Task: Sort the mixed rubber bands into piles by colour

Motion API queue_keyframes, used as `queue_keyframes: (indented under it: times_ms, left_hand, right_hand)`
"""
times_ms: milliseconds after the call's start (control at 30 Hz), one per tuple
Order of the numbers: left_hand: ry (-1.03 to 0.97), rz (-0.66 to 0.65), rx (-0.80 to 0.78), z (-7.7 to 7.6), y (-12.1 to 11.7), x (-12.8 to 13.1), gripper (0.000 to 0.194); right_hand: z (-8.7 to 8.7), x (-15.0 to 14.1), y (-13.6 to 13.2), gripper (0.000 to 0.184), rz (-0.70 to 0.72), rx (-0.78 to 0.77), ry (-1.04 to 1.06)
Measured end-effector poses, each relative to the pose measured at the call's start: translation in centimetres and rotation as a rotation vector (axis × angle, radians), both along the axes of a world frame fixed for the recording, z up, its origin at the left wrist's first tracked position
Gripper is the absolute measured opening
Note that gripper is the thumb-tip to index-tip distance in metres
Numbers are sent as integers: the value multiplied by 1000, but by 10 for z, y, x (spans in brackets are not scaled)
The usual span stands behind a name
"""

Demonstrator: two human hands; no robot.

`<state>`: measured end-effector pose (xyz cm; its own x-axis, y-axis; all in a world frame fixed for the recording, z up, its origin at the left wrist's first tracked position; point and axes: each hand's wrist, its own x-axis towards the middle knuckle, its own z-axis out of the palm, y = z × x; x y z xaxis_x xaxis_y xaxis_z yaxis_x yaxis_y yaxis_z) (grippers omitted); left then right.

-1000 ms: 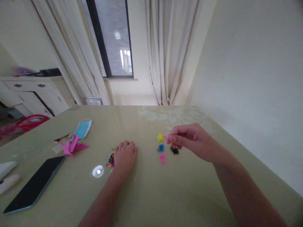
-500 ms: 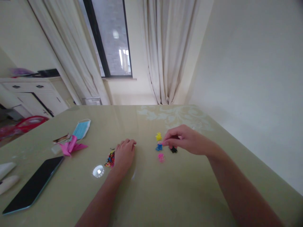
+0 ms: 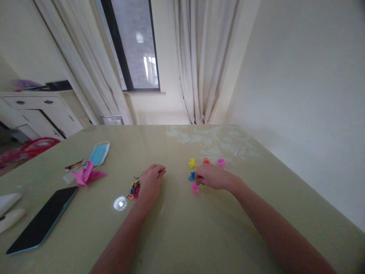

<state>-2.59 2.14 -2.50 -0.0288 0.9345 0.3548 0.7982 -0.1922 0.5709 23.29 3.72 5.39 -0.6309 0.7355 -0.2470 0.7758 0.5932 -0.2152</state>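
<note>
My left hand (image 3: 152,181) rests over a mixed heap of small coloured bands (image 3: 134,189), covering its right part. Its thumb and fingers are pressed together; anything between them is too small to name. My right hand (image 3: 213,177) is low over the table, fingertips pinched between a small blue pile (image 3: 192,176) and a pink pile (image 3: 195,188). What the pinch holds, if anything, is hidden. A yellow pile (image 3: 192,163) lies behind the blue one. Beyond the right hand are a red pile (image 3: 206,161) and a pink ring-like item (image 3: 221,163).
A shiny round white object (image 3: 120,203) sits left of the heap. Farther left lie a dark tablet (image 3: 42,220), a pink folded paper crane (image 3: 88,174), a blue face mask (image 3: 99,154) and white objects (image 3: 11,219). A wall (image 3: 313,114) borders the table's right side.
My right hand has moved slightly down and left to the pink pile, uncovering the red pile and pink ring-like item and covering the black pile. My left hand stays by the heap.
</note>
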Motion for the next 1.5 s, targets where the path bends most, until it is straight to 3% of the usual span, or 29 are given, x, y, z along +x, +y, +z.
queue_keyframes:
  times_ms: [100, 200, 333, 433, 633, 800, 867, 933, 1100, 1167, 1500]
  left_hand:
    - [-65, -8, 38, 3, -1, 1, 21]
    - [-269, -28, 27, 8, -3, 6, 19]
    - [-702, -162, -122, 17, -7, 18, 25]
    - [-888, -257, -208, 21, -12, 25, 32]
    - [-1002, -309, -300, 16, -16, 28, 33]
    - [-986, -344, -320, 13, -15, 28, 42]
    - [-940, -353, -319, 15, -13, 27, 46]
    - [-774, -292, -275, 16, -12, 24, 44]
    - [155, 89, -111, 11, -14, 10, 24]
    - [359, 154, -143, 8, -15, 5, 28]
    - [470, 131, -223, 10, -9, 2, 25]
  right_hand:
    - [2, 0, -3, 19, -17, 45, -27]
    - [5, 1, -4, 20, -36, 105, 34]
    - [15, -4, -11, 20, -35, 179, 350]
    - [20, -15, -19, 18, -74, 173, 543]
    - [18, -27, -24, 12, -54, 213, 555]
    - [20, -24, -22, 13, -37, 235, 557]
    - [27, -20, -23, 16, -42, 253, 609]
    - [40, -12, -26, 15, -63, 254, 708]
    - [77, 12, -45, 14, -82, 289, 915]
    - [86, 19, -54, 16, -68, 321, 934]
    - [96, 24, -67, 14, -19, 399, 913]
